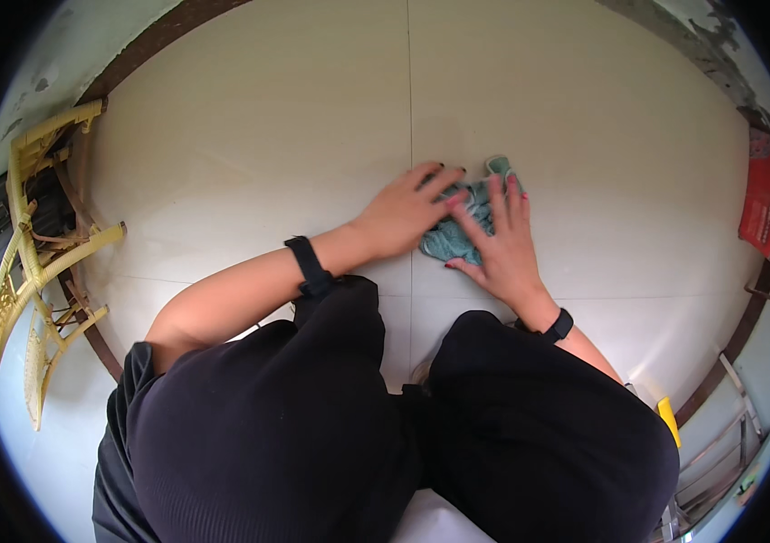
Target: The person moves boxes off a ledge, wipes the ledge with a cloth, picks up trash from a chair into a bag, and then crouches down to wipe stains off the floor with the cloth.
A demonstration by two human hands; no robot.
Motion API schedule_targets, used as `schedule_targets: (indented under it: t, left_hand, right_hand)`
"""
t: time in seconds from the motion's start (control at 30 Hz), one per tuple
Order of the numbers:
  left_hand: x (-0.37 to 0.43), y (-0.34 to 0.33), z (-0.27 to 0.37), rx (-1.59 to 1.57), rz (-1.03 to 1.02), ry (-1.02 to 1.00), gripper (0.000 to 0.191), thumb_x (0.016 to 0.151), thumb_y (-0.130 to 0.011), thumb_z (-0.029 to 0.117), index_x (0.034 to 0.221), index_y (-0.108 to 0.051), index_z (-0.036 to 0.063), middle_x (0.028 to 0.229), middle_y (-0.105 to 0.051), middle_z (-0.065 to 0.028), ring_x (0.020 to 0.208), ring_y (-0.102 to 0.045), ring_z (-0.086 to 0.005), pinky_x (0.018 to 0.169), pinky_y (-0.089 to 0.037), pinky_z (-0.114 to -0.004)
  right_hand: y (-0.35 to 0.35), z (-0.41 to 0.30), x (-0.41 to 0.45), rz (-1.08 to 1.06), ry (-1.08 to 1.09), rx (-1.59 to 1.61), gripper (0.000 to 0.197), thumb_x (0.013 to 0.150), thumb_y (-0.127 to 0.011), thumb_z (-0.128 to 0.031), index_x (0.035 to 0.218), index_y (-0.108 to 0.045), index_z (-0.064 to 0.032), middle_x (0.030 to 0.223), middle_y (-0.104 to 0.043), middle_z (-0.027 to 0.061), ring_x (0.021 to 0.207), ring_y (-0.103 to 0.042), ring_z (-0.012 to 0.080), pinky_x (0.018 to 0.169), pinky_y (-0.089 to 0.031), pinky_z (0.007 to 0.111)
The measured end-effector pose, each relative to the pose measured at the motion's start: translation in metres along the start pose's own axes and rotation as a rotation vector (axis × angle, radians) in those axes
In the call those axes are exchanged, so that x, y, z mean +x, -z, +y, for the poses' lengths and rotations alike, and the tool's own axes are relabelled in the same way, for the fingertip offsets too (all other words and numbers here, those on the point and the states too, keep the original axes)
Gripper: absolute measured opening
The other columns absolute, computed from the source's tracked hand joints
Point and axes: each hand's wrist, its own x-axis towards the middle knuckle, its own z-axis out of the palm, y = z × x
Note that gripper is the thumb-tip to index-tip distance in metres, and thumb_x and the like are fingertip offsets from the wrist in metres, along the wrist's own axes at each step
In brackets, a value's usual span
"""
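Note:
A crumpled teal cloth [456, 234] with a pale edging lies on the light floor tiles before my knees. My left hand [415, 207] reaches over its left side, the fingers apart and blurred. Flat against the cloth's right part is my right hand [508, 244], with its fingers spread and the thumb near the lower edge. The two hands nearly meet over the cloth and hide some of it. One corner of the cloth [497, 164] sticks out beyond my right fingertips. A black band circles each wrist.
Yellow wicker-wrapped chair [42, 271] parts stand at the left by the wall. A red printed box or bag [768, 200] is at the far right. Metal rack bars [714, 461] and a yellow object [668, 421] sit at the lower right. A brown skirting [154, 41] borders the floor.

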Motion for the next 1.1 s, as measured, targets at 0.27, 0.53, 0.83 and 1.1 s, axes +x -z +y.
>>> schedule_targets:
  t: [0.27,0.53,0.83,1.1]
  left_hand:
    - [-0.019,0.053,-0.05,-0.037,0.228,0.346,0.038,0.071,-0.062,0.005,0.109,-0.057,0.01,0.117,-0.047,-0.0091,0.111,-0.04,-0.03,0.087,-0.04,-0.038]
    - [-0.025,0.056,-0.062,0.047,0.202,0.258,0.031,0.073,-0.057,-0.001,0.103,-0.058,0.008,0.11,-0.051,-0.0092,0.104,-0.045,-0.0281,0.081,-0.043,-0.036]
    - [-0.041,0.058,-0.076,0.115,0.211,0.272,0.028,0.073,-0.055,-0.004,0.099,-0.058,0.0054,0.105,-0.054,-0.0095,0.1,-0.048,-0.0285,0.081,-0.043,-0.036]
    - [-0.024,0.059,-0.072,0.129,0.234,0.229,0.026,0.074,-0.054,-0.004,0.099,-0.058,0.005,0.105,-0.054,-0.0087,0.099,-0.048,-0.0278,0.08,-0.043,-0.036]
  right_hand:
    - [-0.009,0.026,0.033,-0.274,0.591,0.045,0.07,0.069,-0.065,-0.039,0.132,-0.038,-0.0232,0.141,-0.03,0.0024,0.13,-0.027,0.0263,0.107,-0.02,0.051]
    - [-0.018,0.052,0.008,-0.286,0.601,0.042,0.066,0.066,-0.066,-0.028,0.127,-0.043,-0.0186,0.137,-0.036,0.0032,0.127,-0.032,0.0254,0.106,-0.024,0.047]
    - [0.006,0.108,-0.035,-0.134,0.39,-0.04,0.067,0.061,-0.069,-0.025,0.123,-0.047,-0.0192,0.133,-0.041,0.004,0.123,-0.037,0.0263,0.101,-0.029,0.045]
    - [0.017,0.179,-0.078,0.396,-0.306,-0.151,0.064,0.065,-0.069,-0.022,0.124,-0.047,-0.0134,0.132,-0.04,0.0125,0.122,-0.035,0.0341,0.102,-0.027,0.045]
